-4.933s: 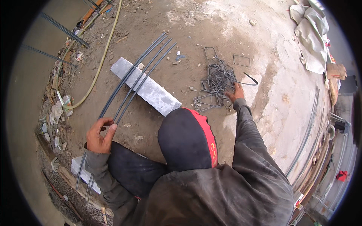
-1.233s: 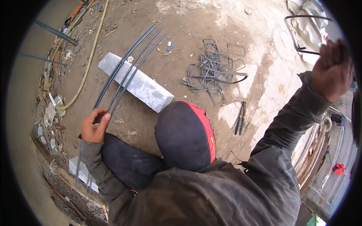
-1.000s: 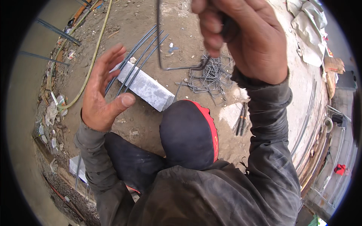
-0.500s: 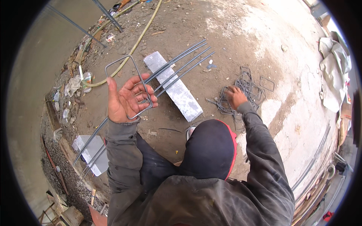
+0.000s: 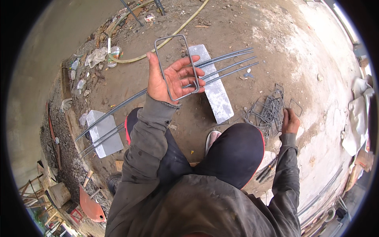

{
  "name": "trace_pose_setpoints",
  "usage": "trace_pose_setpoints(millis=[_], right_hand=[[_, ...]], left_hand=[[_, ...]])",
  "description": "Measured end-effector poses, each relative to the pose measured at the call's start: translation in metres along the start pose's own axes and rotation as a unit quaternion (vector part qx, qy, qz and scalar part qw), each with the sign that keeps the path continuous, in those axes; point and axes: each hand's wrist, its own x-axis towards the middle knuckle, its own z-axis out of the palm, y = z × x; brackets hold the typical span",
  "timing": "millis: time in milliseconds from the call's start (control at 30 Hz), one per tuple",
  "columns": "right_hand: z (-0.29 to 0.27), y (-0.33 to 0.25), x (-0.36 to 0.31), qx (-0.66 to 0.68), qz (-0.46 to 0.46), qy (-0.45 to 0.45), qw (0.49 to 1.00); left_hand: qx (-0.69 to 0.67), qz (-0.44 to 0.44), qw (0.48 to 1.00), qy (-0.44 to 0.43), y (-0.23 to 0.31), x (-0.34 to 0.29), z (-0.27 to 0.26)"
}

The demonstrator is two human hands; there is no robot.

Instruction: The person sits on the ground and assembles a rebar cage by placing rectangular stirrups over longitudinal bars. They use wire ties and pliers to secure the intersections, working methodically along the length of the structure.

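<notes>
My left hand [image 5: 173, 81] is raised palm up, with its thumb stretched out and its fingers loosely curled. A rectangular rebar stirrup [image 5: 156, 53] of bent steel rod rests across that palm, and the fingers pass through its frame. Beneath the hand run several long ribbed rebars [image 5: 233, 65], laid over two pale blocks [image 5: 215, 96] [image 5: 104, 136]. At the right, my right hand [image 5: 291, 122] reaches to the edge of a tangled stirrup pile [image 5: 268, 112]. Its fingers close at the near side of a single stirrup [image 5: 299, 104]; the exact contact is partly hidden.
A dark long-handled tool [image 5: 266, 170] lies by my right knee. A yellowish hose [image 5: 173, 35] curves across the dirt ahead. Litter, a plastic cup [image 5: 114, 55] and a glove [image 5: 66, 104] lie at the left. Crumpled sheeting [image 5: 357, 114] and thin rods [image 5: 321, 189] are at the right.
My right hand has gone from above the stirrup pile to the single stirrup at its right edge. My left hand keeps its stirrup, now turned more upright. The whole view has shifted.
</notes>
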Motion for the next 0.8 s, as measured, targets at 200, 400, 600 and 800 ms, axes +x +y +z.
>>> trace_pose_setpoints(millis=[200,400,600,800], right_hand=[[-0.074,-0.178,0.051,0.457,0.081,-0.050,0.884],[-0.078,-0.291,0.080,0.584,0.042,-0.155,0.796],[-0.060,-0.319,0.083,0.573,0.044,-0.200,0.793],[-0.031,-0.343,0.083,0.404,-0.109,-0.149,0.896]], left_hand=[[0.002,0.015,1.000,0.009,-0.017,0.012,0.011],[0.009,0.031,0.999,-0.006,-0.023,0.013,0.018],[-0.055,0.046,0.996,-0.054,-0.013,-0.001,0.013],[-0.028,0.072,0.994,-0.077,-0.018,-0.002,0.021]])
